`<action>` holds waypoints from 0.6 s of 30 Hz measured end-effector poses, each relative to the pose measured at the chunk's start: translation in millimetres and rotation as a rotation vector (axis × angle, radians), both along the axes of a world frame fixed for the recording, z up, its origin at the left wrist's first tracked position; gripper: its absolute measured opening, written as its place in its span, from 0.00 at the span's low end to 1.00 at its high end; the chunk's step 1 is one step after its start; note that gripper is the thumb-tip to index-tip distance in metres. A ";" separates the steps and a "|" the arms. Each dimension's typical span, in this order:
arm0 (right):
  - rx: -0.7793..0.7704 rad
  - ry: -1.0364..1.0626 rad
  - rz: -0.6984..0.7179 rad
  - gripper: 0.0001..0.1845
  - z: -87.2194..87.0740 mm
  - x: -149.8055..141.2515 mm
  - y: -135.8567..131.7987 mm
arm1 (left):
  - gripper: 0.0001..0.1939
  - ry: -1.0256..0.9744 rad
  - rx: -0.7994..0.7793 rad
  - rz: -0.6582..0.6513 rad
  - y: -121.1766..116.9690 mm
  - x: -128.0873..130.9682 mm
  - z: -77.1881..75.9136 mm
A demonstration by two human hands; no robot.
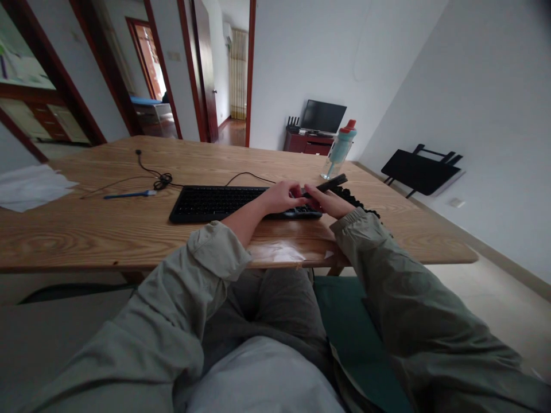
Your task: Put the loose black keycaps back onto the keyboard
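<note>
A black keyboard lies on the wooden table in front of me. My left hand is over its right part, fingers curled and close to the fingers of the other hand. What they grip, if anything, is hidden. My right hand is closed at the keyboard's right end. From it a dark, stick-like object sticks out up and to the right; its kind is not clear. Behind and beside the right wrist lies a black, frilly-edged thing, partly covered.
On the wooden table, a blue-handled brush and a coiled black cable lie left of the keyboard. White paper or cloth rests at the far left. A clear bottle with a red lid stands behind my hands.
</note>
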State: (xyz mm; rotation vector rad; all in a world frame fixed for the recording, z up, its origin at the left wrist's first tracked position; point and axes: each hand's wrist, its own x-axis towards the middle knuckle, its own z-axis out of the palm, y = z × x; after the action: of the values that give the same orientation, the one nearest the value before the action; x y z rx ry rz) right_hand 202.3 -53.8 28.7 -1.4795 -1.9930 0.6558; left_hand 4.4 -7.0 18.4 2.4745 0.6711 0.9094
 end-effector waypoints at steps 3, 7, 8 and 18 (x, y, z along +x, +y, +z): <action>-0.103 -0.312 0.069 0.27 12.0 16.4 -1.7 | 0.12 0.122 0.050 0.124 7.4 -35.2 5.9; 0.073 -0.682 -0.092 0.23 7.1 43.2 8.7 | 0.10 0.218 0.152 0.323 23.7 -85.1 4.6; 0.092 -0.717 -0.095 0.24 4.3 47.8 12.0 | 0.09 0.243 0.150 0.340 27.5 -94.1 3.1; -0.021 -0.823 0.044 0.24 10.1 45.1 28.9 | 0.10 0.265 0.066 0.377 34.1 -103.1 -4.5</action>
State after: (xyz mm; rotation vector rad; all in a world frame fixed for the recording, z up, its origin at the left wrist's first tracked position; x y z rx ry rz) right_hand 247.4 -24.8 38.8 -1.9185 -2.6104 0.0550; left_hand -98.7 27.1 13.9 2.6005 1.2480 0.7419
